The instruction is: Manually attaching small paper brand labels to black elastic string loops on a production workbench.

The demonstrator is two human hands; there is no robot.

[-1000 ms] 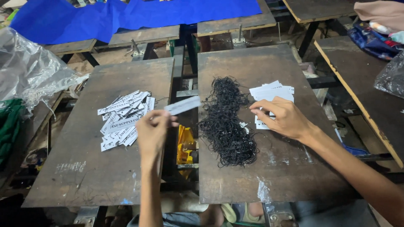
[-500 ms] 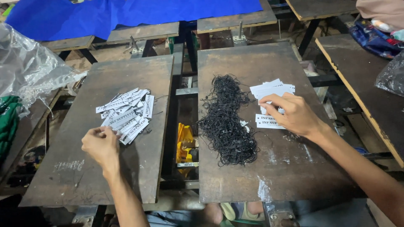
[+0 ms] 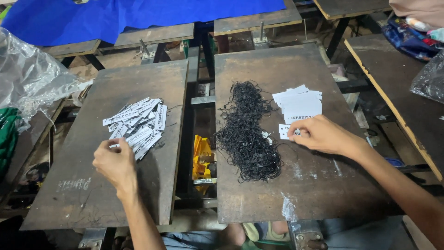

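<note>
The right hand (image 3: 321,135) is pinching a white tag (image 3: 285,131) between thumb and fingertips, at the near edge of the tag stack (image 3: 299,104) on the right board (image 3: 296,185). The tag is lying flat or nearly so on the wood, with the fingers covering its right end. Just left of it, the cord pile (image 3: 248,132) is sprawling down the middle of the same board, a dark tangle of thin loops, with a stray scrap or two of white touching its right edge.

The left hand (image 3: 115,164) is hovering over the left board (image 3: 69,194) with fingers curled loosely; whether it is holding anything I cannot tell (the back of the hand is hiding the palm). It is sitting just below the finished heap (image 3: 136,122), a loose fan of tags, some with thin cords trailing.

Between the boards a gap is opening onto a yellow object (image 3: 201,157) below. A clear plastic bag (image 3: 32,78) is lying at far left and a blue cloth (image 3: 138,16) across the back.

Risks, as I judge them: the pinch is catching more than one tag, since the stack is loose and thin; cords are snagging each other as one is drawn from the tangle, dragging a clump along; and a tag nudged toward the inner edge is likely slipping into the gap.
</note>
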